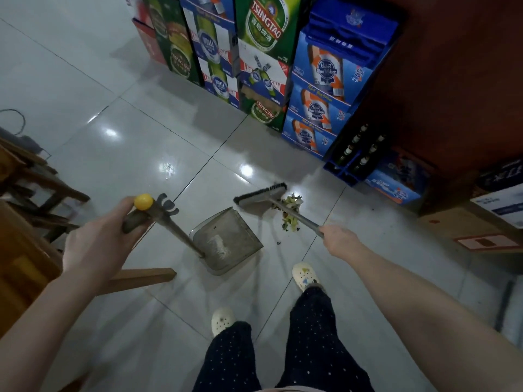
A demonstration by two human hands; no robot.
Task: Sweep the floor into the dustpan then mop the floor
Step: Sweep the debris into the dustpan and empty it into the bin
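Note:
A grey metal dustpan point(226, 239) rests on the pale tiled floor point(135, 137) in front of my feet, its mouth turned to the right. My left hand point(104, 236) grips the top of its long handle, just under a yellow knob. My right hand point(339, 239) holds the broom's metal handle. The broom head point(259, 197) with black bristles touches the floor just beyond the dustpan. A small pile of yellow-green scraps point(291, 210) lies right of the broom head, under its handle. A few dark crumbs point(278, 243) sit between pile and dustpan.
Stacked beer cartons point(263, 60) and a blue crate of bottles point(353, 157) line the far side. Cardboard boxes point(481, 222) stand under a dark wooden counter at right. Wooden furniture point(31, 179) is at left, one wooden foot point(141, 278) reaching toward the dustpan.

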